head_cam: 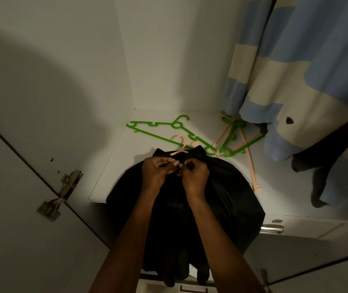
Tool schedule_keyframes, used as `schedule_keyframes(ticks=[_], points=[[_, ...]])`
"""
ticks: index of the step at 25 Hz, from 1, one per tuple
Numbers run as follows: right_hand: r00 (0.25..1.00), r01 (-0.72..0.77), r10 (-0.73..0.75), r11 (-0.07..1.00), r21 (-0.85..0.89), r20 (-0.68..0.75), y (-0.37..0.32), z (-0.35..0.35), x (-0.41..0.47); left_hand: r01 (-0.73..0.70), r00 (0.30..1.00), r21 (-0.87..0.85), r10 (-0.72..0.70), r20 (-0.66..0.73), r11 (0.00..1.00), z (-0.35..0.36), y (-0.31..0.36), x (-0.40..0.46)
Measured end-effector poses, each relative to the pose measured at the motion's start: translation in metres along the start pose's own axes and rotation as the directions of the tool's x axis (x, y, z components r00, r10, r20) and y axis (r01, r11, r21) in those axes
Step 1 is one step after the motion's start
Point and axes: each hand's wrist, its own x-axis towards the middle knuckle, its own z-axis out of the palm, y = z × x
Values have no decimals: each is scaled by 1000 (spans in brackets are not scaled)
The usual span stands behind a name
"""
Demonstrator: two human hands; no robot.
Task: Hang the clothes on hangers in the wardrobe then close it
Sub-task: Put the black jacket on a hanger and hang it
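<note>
Black collared shirt (221, 187) on a peach plastic hanger (181, 145), draped over the front edge of the white wardrobe shelf (113, 166), lower half hanging past it. Left hand (159, 173) and right hand (195, 176) side by side below the collar, fingers of both curled, pinching the black fabric at the placket. Bare shelf to the left. Behind: loose green plastic hanger (164, 130); right, tangle of green and peach hangers (235, 142). Hanging blue-and-cream striped garment (291, 70) filling the right side. Metal hinge (63, 193) on the open left door (21, 240).

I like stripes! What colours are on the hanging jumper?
Blue and cream stripes on the jumper, seen in the head view.
</note>
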Motion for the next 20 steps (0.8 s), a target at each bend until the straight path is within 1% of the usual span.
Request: schedule_keyframes(ticks=[2, 4, 8, 11, 13, 18, 20], points=[[1000, 29, -29, 1000, -11, 13, 2, 0, 0, 18, 997, -20, -17, 70, 1000, -4, 1, 2], [999, 26, -26, 1000, -1, 30, 6, 1, 1, 25, 994, -17, -23, 110, 1000, -9, -1, 3], [998, 48, -48, 999, 9, 30, 8, 2, 0, 17, 995, 43, -22, 101, 999, -11, -2, 4], [996, 90, -90, 995, -32, -2, 2, 1, -4, -13, 995, 125, 1, 101, 992, -10, -1, 5], [997, 79, -79, 996, -34, -13, 0, 1, -4, -14, 995, 147, 0, 100, 989, -11, -1, 5], [997, 50, -53, 997, 59, 51, 4, 2, -4, 25, 993, 100, -36, 115, 995, -14, 0, 9], [996, 65, -69, 995, 69, 61, 4, 1, -5, 45, 993, 65, -51, 105, 997, -13, 0, 10]])
